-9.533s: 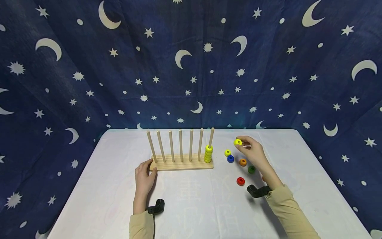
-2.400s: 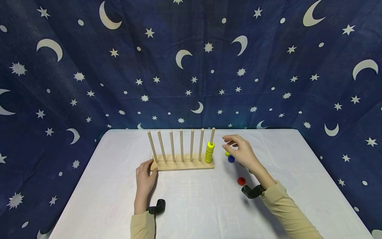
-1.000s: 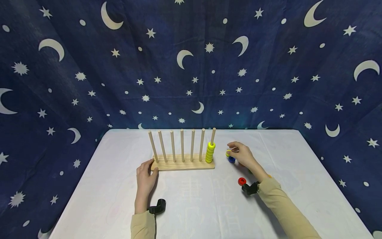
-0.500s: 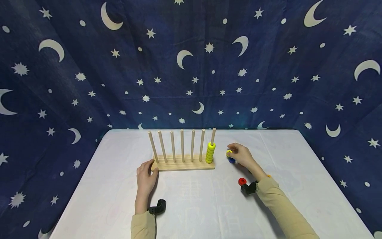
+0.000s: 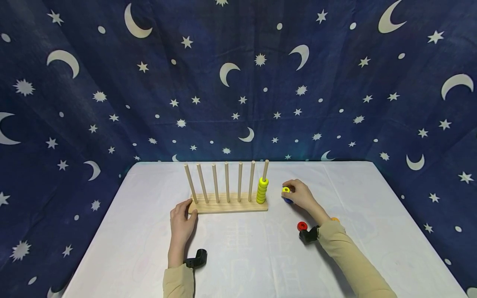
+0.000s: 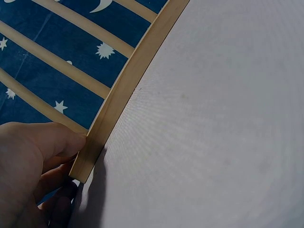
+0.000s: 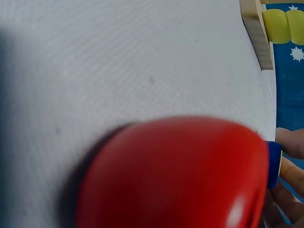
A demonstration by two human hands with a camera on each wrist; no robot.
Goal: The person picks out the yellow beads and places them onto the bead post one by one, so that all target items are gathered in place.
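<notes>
My left hand (image 5: 181, 221) grips the left end of a wooden abacus base (image 5: 227, 210), thumb in front and fingers round the end. In the left wrist view the thumb presses near the end of the base (image 6: 128, 83). Bare pegs rise along the base, while the rightmost peg (image 5: 266, 169) bears a stack of yellow beads (image 5: 262, 191). To the right of it, my right hand (image 5: 302, 196) pinches a loose yellow bead (image 5: 285, 190) between thumb and fingers. A blue bead (image 5: 288, 200) sits directly below it in the head view, partly covered by the hand.
A red bead (image 5: 302, 226) lies on the white tabletop (image 5: 238, 256) beside the right wrist camera (image 5: 308, 236) and looms large in the right wrist view. An orange bead (image 5: 335, 219) peeks out behind the right forearm. A dark moon-and-star cloth (image 5: 208, 103) hangs behind.
Earlier my right hand held a yellow bead in the air; that bead now tops the stack. The hand then moved right and down to the loose yellow bead. My left hand stayed put.
</notes>
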